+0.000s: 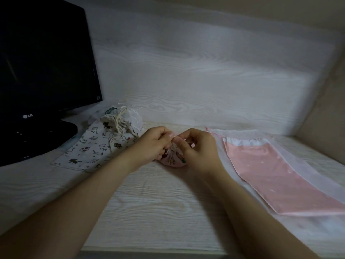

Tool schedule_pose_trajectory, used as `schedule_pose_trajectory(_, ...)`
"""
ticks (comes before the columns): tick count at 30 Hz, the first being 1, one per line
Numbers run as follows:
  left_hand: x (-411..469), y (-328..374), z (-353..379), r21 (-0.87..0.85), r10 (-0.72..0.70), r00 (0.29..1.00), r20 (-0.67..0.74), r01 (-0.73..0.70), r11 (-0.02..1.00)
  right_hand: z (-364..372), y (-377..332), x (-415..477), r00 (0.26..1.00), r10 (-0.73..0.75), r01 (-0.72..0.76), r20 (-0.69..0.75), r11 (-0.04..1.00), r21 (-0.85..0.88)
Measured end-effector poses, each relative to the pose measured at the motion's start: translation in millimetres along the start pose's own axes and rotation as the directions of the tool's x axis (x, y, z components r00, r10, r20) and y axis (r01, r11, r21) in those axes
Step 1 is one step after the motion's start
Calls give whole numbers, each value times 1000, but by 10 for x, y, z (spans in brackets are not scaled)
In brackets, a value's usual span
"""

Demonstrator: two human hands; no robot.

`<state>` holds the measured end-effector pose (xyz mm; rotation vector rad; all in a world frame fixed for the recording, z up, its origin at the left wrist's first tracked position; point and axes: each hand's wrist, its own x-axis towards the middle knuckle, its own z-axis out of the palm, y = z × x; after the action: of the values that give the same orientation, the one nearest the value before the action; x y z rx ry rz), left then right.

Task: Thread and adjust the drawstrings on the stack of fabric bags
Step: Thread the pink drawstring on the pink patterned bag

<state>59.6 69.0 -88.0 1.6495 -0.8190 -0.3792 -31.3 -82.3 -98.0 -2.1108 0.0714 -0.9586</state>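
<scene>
A small pink printed bag (172, 160) lies on the white wood-grain desk (158, 202), its mouth gathered tight. My left hand (155, 143) and my right hand (196, 146) meet just above it, fingers curled, each pinching the thin drawstring (174, 137) at the bag's mouth. The hands cover most of the bag and the string. Left of them lies a white cat-print bag (93, 148) with its cream cord knotted, over a pale sheer bag. To the right a flat pink bag (276, 171) rests on a white sheer bag (220, 156).
A black monitor (43, 71) on its stand fills the left side, close to the cat-print bag. A white wood-grain back panel (186, 71) rises behind the desk, and a beige wall (324, 118) closes the right side. The desk's front edge runs along the bottom.
</scene>
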Motion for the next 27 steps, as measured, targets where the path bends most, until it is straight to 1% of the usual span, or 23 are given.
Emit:
schedule_pose_trajectory(5,-8,2,-42,-48,39,999,-24,-40,998,9,-9,0,1000,-21,21,1,1000,-20)
schedule_pose_trajectory(7,-14,5,-76,-6,55,997,-53,-55,998,3,-12,-3,999,-52,52,5,997,-52)
schedule_pose_trajectory(10,-51,46,-89,66,99,994,-43,-96,993,-10,-24,-13,996,-90,92,19,991,-97)
schedule_pose_trajectory(15,-96,102,-49,63,107,992,-68,-103,993,9,38,-19,995,-99,101,23,983,-154)
schedule_pose_trajectory(18,-67,65,-77,98,111,990,-92,-102,990,9,57,-29,991,-124,134,56,963,-234)
schedule_pose_trajectory(19,-50,42,-87,108,107,987,-117,-95,990,-6,49,-34,990,-127,139,69,963,-230)
schedule_pose_trajectory(20,-35,18,-93,123,108,983,-147,-91,988,-27,26,-44,989,-122,134,79,975,-175)
schedule_pose_trajectory(22,-24,-11,-94,178,136,977,-162,-106,978,-69,-39,-57,992,-88,87,94,996,18)
schedule_pose_trajectory(25,-36,-31,-64,302,196,978,-66,-168,939,-97,-98,-39,995,-4,-18,103,978,209)
schedule_pose_trajectory(27,-43,-35,-51,364,226,974,-19,-204,909,-95,-120,-26,991,51,-81,122,964,253)
